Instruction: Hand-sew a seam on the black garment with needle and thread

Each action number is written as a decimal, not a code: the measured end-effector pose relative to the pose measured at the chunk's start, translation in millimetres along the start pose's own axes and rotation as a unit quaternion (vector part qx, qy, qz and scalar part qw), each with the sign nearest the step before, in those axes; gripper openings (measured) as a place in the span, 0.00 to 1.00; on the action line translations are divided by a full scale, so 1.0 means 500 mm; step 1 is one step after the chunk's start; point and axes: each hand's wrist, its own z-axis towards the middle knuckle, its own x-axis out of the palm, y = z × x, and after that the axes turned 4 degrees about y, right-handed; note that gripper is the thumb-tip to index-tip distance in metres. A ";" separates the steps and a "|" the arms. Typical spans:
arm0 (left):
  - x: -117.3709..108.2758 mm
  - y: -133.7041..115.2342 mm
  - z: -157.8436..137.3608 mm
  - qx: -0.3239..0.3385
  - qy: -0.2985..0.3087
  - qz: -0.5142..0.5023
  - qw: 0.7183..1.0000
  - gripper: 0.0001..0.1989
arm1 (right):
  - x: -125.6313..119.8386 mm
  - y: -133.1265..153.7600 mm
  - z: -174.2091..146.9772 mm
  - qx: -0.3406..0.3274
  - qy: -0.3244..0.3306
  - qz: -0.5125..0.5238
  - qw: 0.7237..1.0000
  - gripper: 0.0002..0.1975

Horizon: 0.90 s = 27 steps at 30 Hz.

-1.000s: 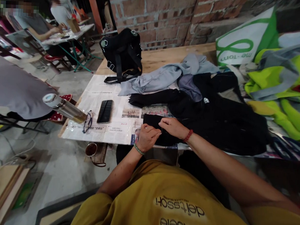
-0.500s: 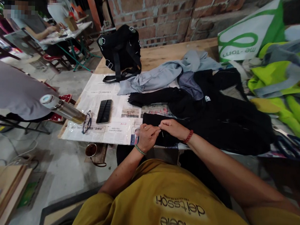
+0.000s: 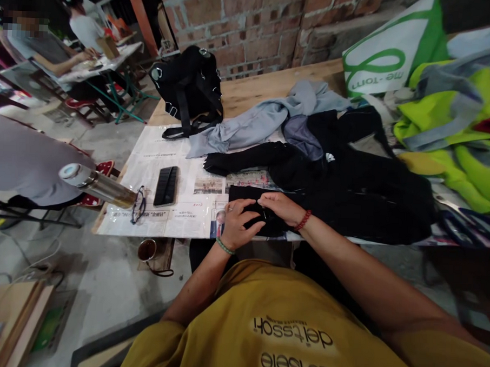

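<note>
Black fabric [image 3: 350,188], looking like a garment, lies spread along the front of the table. My left hand [image 3: 241,226] rests over its near left end, thumb and fingers apart, with a ring on one finger and a green bead bracelet on the wrist. Close beside it, my right hand [image 3: 286,208], with a red bead bracelet, is closed in a pinch above the same cloth. A tiny thin bright sliver shows just below those fingertips; what they hold is too small to name.
On the newspaper-covered table [image 3: 182,224] are a phone [image 3: 166,185], glasses [image 3: 138,205] and a tilted flask [image 3: 99,185]. Behind sit a black bag [image 3: 188,86] and grey cloth [image 3: 251,119]. Scissors [image 3: 463,217], yellow-green cloth [image 3: 438,121] and a shopping bag [image 3: 392,54] are rightward. People sit at left.
My left hand has come away from my right fingertips and its fingers have spread. The right hand stays pinched in about the same place. The view has shifted slightly.
</note>
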 end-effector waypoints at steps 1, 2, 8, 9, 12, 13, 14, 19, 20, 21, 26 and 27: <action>0.001 0.002 0.000 0.006 0.003 -0.003 1.000 0.06 | 0.000 -0.001 0.000 -0.003 -0.003 -0.001 1.000 0.15; 0.001 0.003 0.000 0.013 0.004 -0.007 1.000 0.05 | 0.000 -0.002 0.000 -0.005 -0.006 -0.002 1.000 0.15; 0.003 0.008 -0.003 0.032 -0.013 -0.040 0.999 0.04 | 0.001 -0.006 0.001 -0.011 -0.003 -0.011 1.000 0.15; 0.004 0.008 -0.003 0.025 -0.022 -0.040 0.999 0.04 | 0.002 -0.006 0.000 -0.010 -0.001 -0.013 1.000 0.15; 0.007 0.011 -0.003 0.008 -0.037 -0.039 0.999 0.04 | 0.004 -0.005 0.000 -0.007 0.008 -0.016 1.000 0.15; 0.009 0.012 -0.003 0.007 -0.037 -0.038 0.999 0.04 | 0.004 -0.004 0.000 -0.007 0.011 -0.017 1.000 0.15; 0.010 0.012 -0.003 0.008 -0.037 -0.037 0.999 0.04 | 0.004 -0.004 0.000 -0.007 0.013 -0.017 1.000 0.15; 0.010 0.011 -0.002 0.009 -0.031 -0.046 0.998 0.03 | 0.004 -0.003 0.000 -0.009 0.009 -0.011 1.000 0.15; 0.010 0.009 -0.002 0.008 -0.031 -0.048 0.998 0.03 | 0.003 -0.002 -0.001 -0.007 0.006 -0.009 1.000 0.15; 0.009 0.008 -0.002 0.008 -0.031 -0.049 0.998 0.03 | 0.003 -0.001 -0.001 -0.005 0.004 -0.008 1.000 0.15; 0.005 0.004 -0.002 0.013 -0.014 -0.058 0.998 0.03 | 0.004 0.002 -0.003 0.000 0.002 0.000 1.000 0.14; 0.005 0.004 -0.003 0.015 -0.007 -0.061 0.998 0.03 | 0.004 0.003 -0.003 0.001 0.003 0.002 1.000 0.14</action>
